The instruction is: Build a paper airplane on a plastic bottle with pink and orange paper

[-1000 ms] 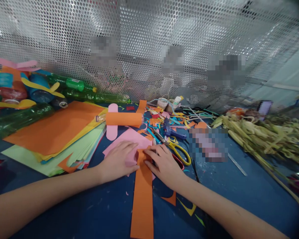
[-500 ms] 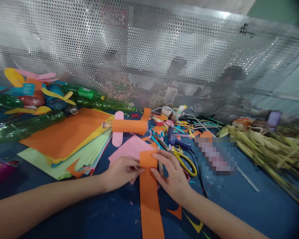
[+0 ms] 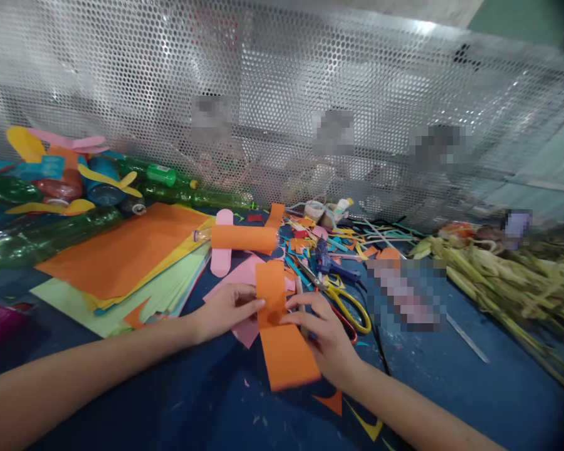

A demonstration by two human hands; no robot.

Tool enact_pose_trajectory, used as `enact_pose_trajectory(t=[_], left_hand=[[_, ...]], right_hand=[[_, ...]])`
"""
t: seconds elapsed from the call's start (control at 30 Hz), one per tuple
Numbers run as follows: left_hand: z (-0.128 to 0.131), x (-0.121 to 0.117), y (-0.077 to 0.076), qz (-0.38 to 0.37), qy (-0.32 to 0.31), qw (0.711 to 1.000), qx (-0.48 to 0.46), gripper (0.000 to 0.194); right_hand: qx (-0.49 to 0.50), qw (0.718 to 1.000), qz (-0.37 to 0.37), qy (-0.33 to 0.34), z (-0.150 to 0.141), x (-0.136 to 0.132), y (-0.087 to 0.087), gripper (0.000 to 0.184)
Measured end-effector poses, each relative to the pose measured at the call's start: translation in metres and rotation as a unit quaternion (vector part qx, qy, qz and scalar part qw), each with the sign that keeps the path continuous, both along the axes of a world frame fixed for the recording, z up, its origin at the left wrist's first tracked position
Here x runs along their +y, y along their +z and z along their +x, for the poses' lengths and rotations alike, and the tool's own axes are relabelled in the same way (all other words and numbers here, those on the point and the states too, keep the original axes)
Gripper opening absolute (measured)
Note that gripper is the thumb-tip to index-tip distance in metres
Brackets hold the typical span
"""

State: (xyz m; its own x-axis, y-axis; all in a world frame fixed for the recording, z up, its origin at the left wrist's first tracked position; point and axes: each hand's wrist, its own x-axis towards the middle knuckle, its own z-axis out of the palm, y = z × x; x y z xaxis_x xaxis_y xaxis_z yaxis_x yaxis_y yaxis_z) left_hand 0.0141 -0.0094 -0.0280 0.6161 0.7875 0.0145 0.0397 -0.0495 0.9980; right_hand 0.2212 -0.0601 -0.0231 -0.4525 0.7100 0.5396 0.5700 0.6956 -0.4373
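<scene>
An orange paper strip (image 3: 287, 356), folded at its upper part, is held up over the blue table between both hands. At its left edge, my left hand (image 3: 228, 312) pinches it with the thumb in front. My right hand (image 3: 326, 335) grips the right edge, fingers bent around it. Beneath and behind lies a pink paper sheet (image 3: 244, 331). Just beyond is a small bottle wrapped in orange paper (image 3: 244, 238), lying on its side across a pink paper strip (image 3: 222, 263). Yellow-handled scissors (image 3: 350, 307) rest right of my right hand.
Stacked coloured paper (image 3: 131, 250) lies left, with green bottles (image 3: 51, 241) and paper-decorated bottles (image 3: 61, 181) behind. A blue glue gun (image 3: 333, 266) sits among paper scraps (image 3: 305, 235). Dried husks (image 3: 489, 282) lie right. A perforated metal panel (image 3: 282, 94) stands at the back.
The orange strip's folded end has been raised and opened upward, and its near end has lifted and swung toward the right. Both hands have shifted slightly with it.
</scene>
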Motion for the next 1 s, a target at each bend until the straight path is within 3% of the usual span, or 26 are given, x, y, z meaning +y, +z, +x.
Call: enact_pose_trajectory(t=[0.1, 0.27, 0.47, 1.0], left_hand=[[0.001, -0.001, 0.0, 0.009, -0.021, 0.999, 0.028, 0.027], [-0.002, -0.003, 0.005, 0.026, -0.029, 0.998, 0.055, 0.025], [-0.002, -0.006, 0.011, 0.033, -0.046, 0.998, 0.038, 0.027], [0.0, -0.005, 0.002, 0.025, -0.025, 0.996, 0.086, 0.029]], right_hand=[[0.035, 0.997, -0.035, -0.054, -0.002, 0.001, 0.002, 0.003], [0.048, 0.992, -0.065, -0.095, -0.003, 0.005, -0.001, 0.011], [0.044, 0.991, -0.084, -0.096, -0.002, 0.005, -0.001, 0.01], [0.065, 0.984, -0.135, -0.1, -0.004, 0.002, 0.003, 0.011]])
